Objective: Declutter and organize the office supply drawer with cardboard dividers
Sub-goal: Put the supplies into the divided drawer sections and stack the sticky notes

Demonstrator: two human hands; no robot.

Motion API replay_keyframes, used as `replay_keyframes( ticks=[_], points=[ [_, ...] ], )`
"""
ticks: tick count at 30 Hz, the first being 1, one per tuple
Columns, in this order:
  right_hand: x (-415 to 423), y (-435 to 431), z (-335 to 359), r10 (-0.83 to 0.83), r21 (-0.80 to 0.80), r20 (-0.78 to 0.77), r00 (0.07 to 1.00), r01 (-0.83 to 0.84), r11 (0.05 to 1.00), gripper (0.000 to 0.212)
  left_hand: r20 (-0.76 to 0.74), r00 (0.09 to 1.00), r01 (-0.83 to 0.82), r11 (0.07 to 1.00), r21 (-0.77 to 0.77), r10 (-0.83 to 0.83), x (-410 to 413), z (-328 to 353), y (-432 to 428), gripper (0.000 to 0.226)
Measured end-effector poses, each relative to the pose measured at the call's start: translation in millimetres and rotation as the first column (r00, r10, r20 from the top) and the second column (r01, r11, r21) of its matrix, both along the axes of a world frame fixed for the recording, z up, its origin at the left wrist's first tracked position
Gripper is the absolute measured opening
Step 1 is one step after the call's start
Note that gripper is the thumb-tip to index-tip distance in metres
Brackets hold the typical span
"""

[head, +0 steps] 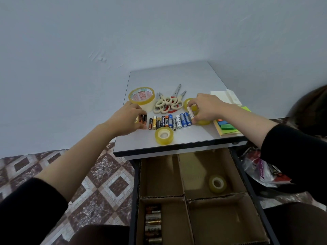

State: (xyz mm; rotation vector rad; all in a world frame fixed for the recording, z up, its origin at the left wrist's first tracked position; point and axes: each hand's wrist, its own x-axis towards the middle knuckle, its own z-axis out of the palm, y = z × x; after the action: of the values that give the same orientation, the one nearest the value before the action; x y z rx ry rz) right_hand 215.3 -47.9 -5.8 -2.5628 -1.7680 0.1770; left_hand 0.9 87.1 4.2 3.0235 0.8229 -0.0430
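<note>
1. Where the drawer (pixel 137 191) stands pulled out beneath the desk top (pixel 177 78), cardboard dividers (pixel 184 197) split it into four compartments. The near-left one holds a stack of batteries (pixel 153 225); the far-right one holds a small tape roll (pixel 217 183).
2. On the desk top lie a large tape roll (pixel 141 96) at far left and scissors (pixel 168 103) just beside it. A row of batteries (pixel 166 122) lies in front of both, and a second small roll (pixel 164 136) lies near the front edge.
3. At the right edge lie coloured sticky notes (pixel 228 126) and white paper (pixel 224 96). A plastic bag (pixel 256 167) sits right of the drawer.
4. Left hand (pixel 129 119): fingers curled, thumb and fingertips pinching the two dark batteries (pixel 143 119) at the row's left end. The hand overlaps the large roll's near edge.
5. Right hand (pixel 207 108): fingers curled, pinching a white battery (pixel 190 112) at the row's right end. It mostly covers a yellow roll (pixel 203 122); possibly two rolls lie there.
</note>
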Motion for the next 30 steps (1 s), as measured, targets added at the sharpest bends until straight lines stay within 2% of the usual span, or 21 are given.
replay_keyframes(
  ticks=[4, 7, 11, 15, 16, 17, 18, 20, 21, 22, 23, 25, 30],
  points=[
    [-4, -9, 10, -0.016, 0.04, -0.008, 1.0, 0.016, 0.999, 0.059, 0.079, 0.996, -0.033, 0.998, -0.06, 0.037, -9, 6, -8, 0.055],
    [-9, -19, 16, -0.017, 0.095, -0.084, 0.996, 0.025, 0.995, 0.058, 0.157, 0.987, -0.021, 0.992, -0.124, 0.041, -17, 11, -18, 0.054],
    [-25, -39, 23, 0.026, 0.203, -0.26, 0.965, 0.028, 0.979, 0.058, 0.28, 0.959, 0.025, 0.972, -0.234, 0.042, -29, 11, -38, 0.053],
    [-46, -61, 18, 0.086, 0.299, -0.459, 0.884, 0.062, 0.952, 0.056, 0.347, 0.937, 0.067, 0.948, -0.31, 0.048, -44, 5, -64, 0.051],
    [-53, -67, 16, 0.095, 0.313, -0.539, 0.837, 0.094, 0.945, 0.055, 0.369, 0.928, 0.078, 0.937, -0.339, 0.056, -47, 2, -71, 0.05],
    [-59, -74, 13, 0.106, 0.316, -0.652, 0.75, 0.142, 0.938, 0.055, 0.39, 0.918, 0.089, 0.925, -0.37, 0.067, -52, -1, -78, 0.049],
    [-66, -81, 11, 0.123, 0.305, -0.784, 0.609, 0.204, 0.93, 0.054, 0.405, 0.911, 0.1, 0.911, -0.399, 0.077, -56, -4, -84, 0.049],
    [-78, -96, 1, 0.147, 0.213, -0.965, 0.216, 0.33, 0.92, 0.055, 0.405, 0.91, 0.113, 0.884, -0.453, 0.091, -66, -15, -99, 0.048],
    [-85, -104, -7, 0.149, 0.155, -0.988, 0.043, 0.362, 0.919, 0.054, 0.398, 0.912, 0.119, 0.865, -0.488, 0.099, -71, -22, -105, 0.047],
    [-90, -110, -15, 0.14, 0.102, -0.987, -0.075, 0.374, 0.922, 0.051, 0.387, 0.915, 0.125, 0.837, -0.533, 0.11, -77, -30, -112, 0.047],
    [-95, -116, -25, 0.121, 0.058, -0.982, -0.144, 0.377, 0.925, 0.048, 0.369, 0.922, 0.126, 0.808, -0.575, 0.118, -82, -38, -119, 0.047],
    [-102, -126, -48, 0.069, -0.014, -0.976, -0.208, 0.374, 0.927, 0.045, 0.308, 0.945, 0.107, 0.787, -0.608, 0.109, -91, -57, -130, 0.048],
    [-113, -134, -95, -0.044, -0.14, -0.963, -0.266, 0.352, 0.925, 0.046, 0.152, 0.986, 0.048, 0.758, -0.651, 0.069, -99, -101, -144, 0.05]
  ],
)
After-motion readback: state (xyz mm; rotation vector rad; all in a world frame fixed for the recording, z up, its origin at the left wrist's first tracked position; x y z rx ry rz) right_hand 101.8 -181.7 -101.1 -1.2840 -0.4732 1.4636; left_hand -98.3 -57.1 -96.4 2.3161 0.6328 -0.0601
